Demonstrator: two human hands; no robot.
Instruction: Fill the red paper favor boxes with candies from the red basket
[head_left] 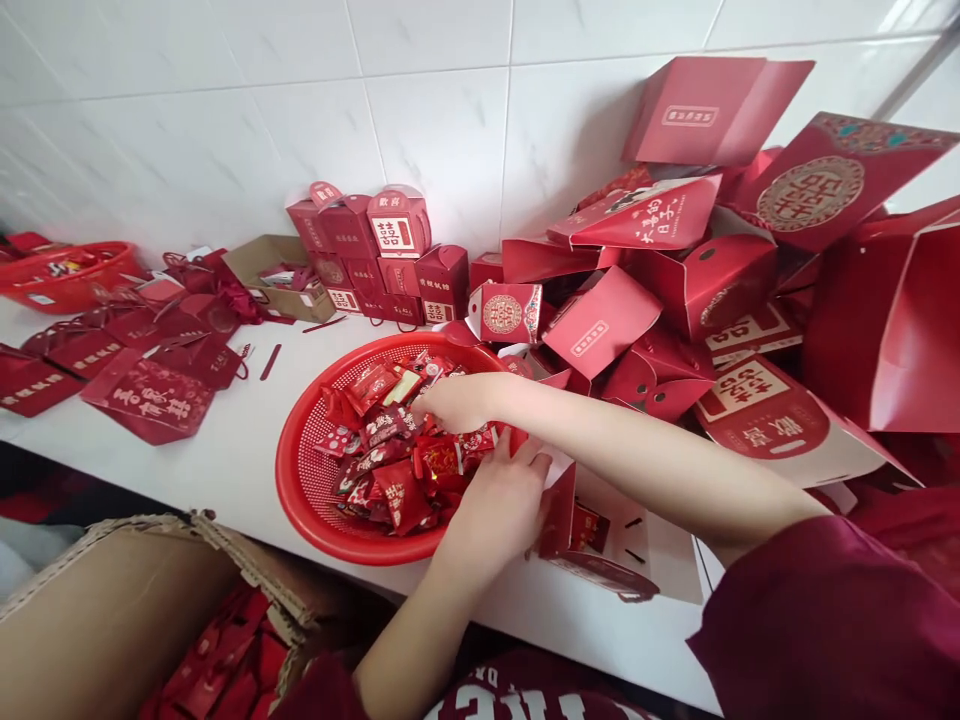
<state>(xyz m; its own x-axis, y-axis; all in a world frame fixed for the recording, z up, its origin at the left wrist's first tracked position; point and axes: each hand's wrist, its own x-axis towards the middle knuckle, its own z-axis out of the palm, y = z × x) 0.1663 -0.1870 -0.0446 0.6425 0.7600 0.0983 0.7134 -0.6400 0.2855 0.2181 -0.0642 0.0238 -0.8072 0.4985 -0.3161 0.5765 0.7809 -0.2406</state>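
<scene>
A round red plastic basket (300,500) on the white table is heaped with small wrapped sweets (397,490), mostly red and dark red. My right hand (454,400) reaches across from the right into the basket. Its fingertips are down among the sweets, so whether they hold one is hidden. At the basket's right edge, my left hand (499,500) has its fingers bent over the left side of an open red gift box (555,515). This box lies with its white inside showing and a red packet (589,527) in it. My right forearm passes above the left fingertips.
Many red gift boxes (600,325) are piled at the right against the tiled wall. Closed boxes (349,240) are stacked behind the basket. Red bags (154,390), a small carton (281,260) and another red basket (67,280) are left. A cardboard box (112,590) with red packets stands front left.
</scene>
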